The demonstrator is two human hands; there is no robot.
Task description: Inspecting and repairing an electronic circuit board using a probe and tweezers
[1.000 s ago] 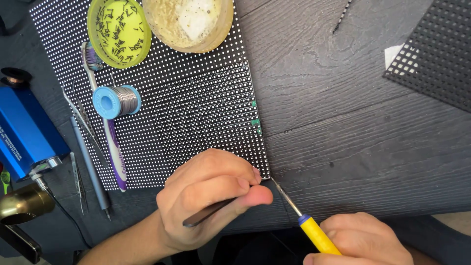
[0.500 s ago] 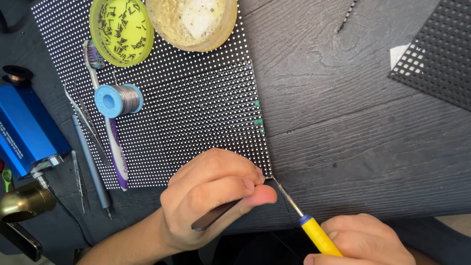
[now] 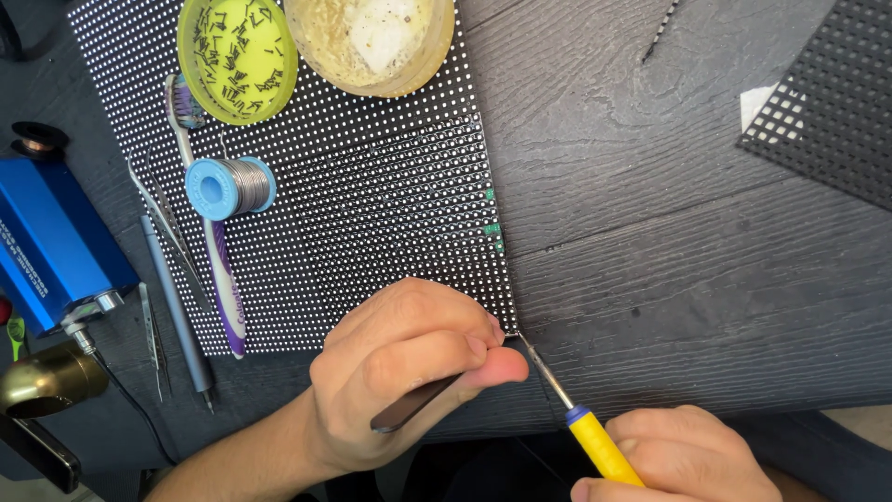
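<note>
A black panel [image 3: 372, 214] dotted with white points lies flat on the dark wooden table [image 3: 669, 260]. My left hand [image 3: 409, 367] rests at the panel's near right corner, closed on dark tweezers [image 3: 413, 407] whose tips are hidden under my fingers. My right hand [image 3: 683, 460] grips the yellow handle of a soldering iron [image 3: 595, 442]. The iron's thin metal tip touches that same corner of the panel, right beside my left thumb.
On the panel stand a green lid of small black parts [image 3: 237, 56], a tan dish [image 3: 372, 42], a solder spool [image 3: 230, 188] and a purple toothbrush [image 3: 218, 270]. A blue box [image 3: 51, 242] and brass stand [image 3: 46, 379] sit left. Black mesh [image 3: 827, 121] lies far right.
Nothing has visibly changed beyond a slight shift of the camera; both hands stay at the panel's near right corner.
</note>
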